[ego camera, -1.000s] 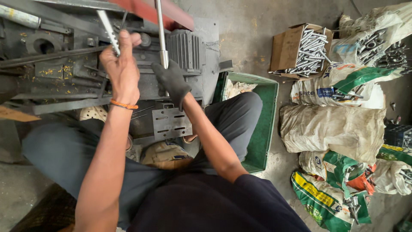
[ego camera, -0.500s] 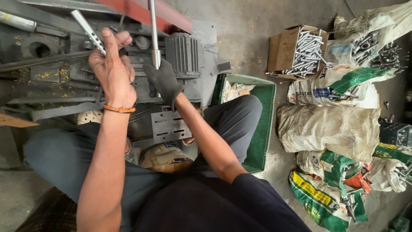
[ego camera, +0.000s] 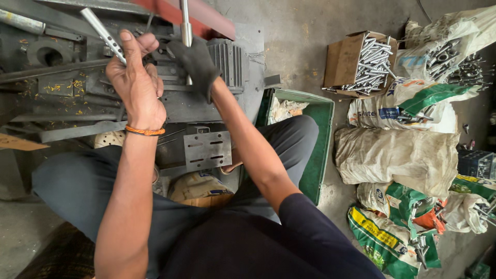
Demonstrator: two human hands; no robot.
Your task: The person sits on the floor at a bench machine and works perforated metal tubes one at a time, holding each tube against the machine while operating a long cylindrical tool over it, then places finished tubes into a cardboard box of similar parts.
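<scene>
two hands at a grey machine

head view: the bare left hand [ego camera: 135, 85] is pinching a silver rod [ego camera: 102, 34] above the machine [ego camera: 62, 77]; the gloved right hand [ego camera: 196, 62] is closing around an upright metal lever [ego camera: 185, 26]. a box of bolts [ego camera: 361, 64] is sitting well apart.

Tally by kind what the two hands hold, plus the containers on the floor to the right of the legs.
Silver metal rod in bare left hand: 1
Steel lever in gloved right hand: 1
Green plastic crate: 1
Cardboard box of bolts: 1
Total: 4
</scene>
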